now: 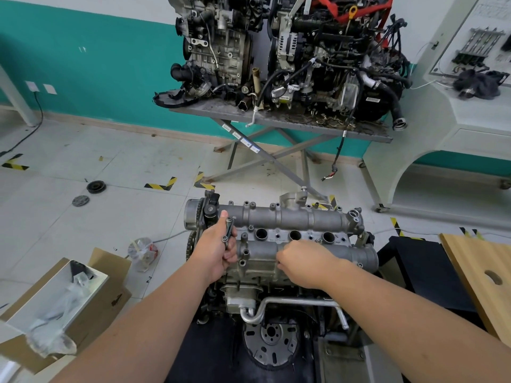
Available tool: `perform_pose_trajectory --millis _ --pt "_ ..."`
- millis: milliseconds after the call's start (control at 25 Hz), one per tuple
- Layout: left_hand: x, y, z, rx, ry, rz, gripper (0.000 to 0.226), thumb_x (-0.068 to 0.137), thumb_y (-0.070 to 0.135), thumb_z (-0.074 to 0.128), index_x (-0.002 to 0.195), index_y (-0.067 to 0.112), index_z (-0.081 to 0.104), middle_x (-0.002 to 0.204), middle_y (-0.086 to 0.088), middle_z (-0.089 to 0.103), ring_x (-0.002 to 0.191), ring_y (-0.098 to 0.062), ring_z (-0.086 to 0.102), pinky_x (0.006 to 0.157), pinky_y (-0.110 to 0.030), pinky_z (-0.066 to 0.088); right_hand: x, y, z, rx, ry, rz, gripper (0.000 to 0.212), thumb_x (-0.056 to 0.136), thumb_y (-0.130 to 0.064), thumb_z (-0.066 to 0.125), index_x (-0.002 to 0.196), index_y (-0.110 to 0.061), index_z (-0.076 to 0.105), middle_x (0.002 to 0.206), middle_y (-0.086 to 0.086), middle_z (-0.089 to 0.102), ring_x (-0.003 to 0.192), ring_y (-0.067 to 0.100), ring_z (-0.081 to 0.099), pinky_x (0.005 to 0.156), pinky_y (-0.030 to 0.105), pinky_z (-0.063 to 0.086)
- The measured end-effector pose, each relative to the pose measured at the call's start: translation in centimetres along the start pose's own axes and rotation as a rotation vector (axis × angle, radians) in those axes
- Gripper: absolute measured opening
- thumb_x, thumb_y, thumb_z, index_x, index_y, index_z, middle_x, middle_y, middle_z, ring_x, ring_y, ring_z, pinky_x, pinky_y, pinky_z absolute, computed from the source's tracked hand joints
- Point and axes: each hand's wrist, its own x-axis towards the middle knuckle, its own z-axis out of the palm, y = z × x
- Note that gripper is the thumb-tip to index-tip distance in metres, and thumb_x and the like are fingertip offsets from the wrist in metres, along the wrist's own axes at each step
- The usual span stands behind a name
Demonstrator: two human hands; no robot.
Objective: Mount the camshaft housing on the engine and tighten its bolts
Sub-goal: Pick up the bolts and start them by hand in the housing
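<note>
The grey camshaft housing (298,217) lies on top of the engine (249,294) in front of me, with three round plug wells along its middle. My left hand (214,250) grips a bundle of dark bolts (228,230) over the housing's left end. My right hand (301,265) rests with curled fingers on the near tube of the housing, fingertips down at its near edge; what they pinch is hidden. Bolt bosses stand along both edges of the housing.
An open cardboard box (55,302) with plastic bags sits at lower left. A wooden board (481,275) leans at right beside a black stand (425,269). Two other engines rest on a grey folding table (290,121) ahead. Round parts (96,187) lie on the floor.
</note>
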Motion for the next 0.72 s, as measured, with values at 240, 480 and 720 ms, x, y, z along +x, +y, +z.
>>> perform_pose_trajectory --millis 240,480,720 --pt "0.0 -0.1 0.1 0.030 -0.010 0.006 0.055 0.097 0.063 0.044 0.073 0.015 0.053 0.048 -0.001 0.033 0.037 -0.015 0.023 0.041 -0.023 0.021 0.4 0.1 -2.9 0.154 0.128 0.075 0.033 0.101 -0.045 0.047 0.104 -0.018 0.065 0.094 0.000 0.068 0.084 0.021 0.064 0.075 0.040 0.057" --pt "-2.0 -0.8 -0.2 0.093 -0.180 0.026 0.054 0.083 0.072 0.053 0.067 0.020 0.057 0.050 -0.001 0.034 0.042 -0.015 0.022 0.046 -0.026 0.018 2.8 -3.1 -6.0 1.042 0.296 0.061 0.032 0.099 -0.022 0.059 0.130 -0.019 0.065 0.093 -0.001 0.071 0.090 0.023 0.070 0.079 0.038 0.058" --pt "-3.8 -0.1 -0.8 0.040 -0.277 -0.082 0.054 0.087 0.069 0.052 0.068 0.019 0.058 0.051 0.001 0.035 0.042 -0.012 0.023 0.048 -0.026 0.022 3.3 -2.9 -6.3 0.992 0.246 0.003 0.012 0.091 -0.013 0.068 0.094 -0.016 0.079 0.082 0.010 0.075 0.075 0.019 0.071 0.079 0.042 0.060"
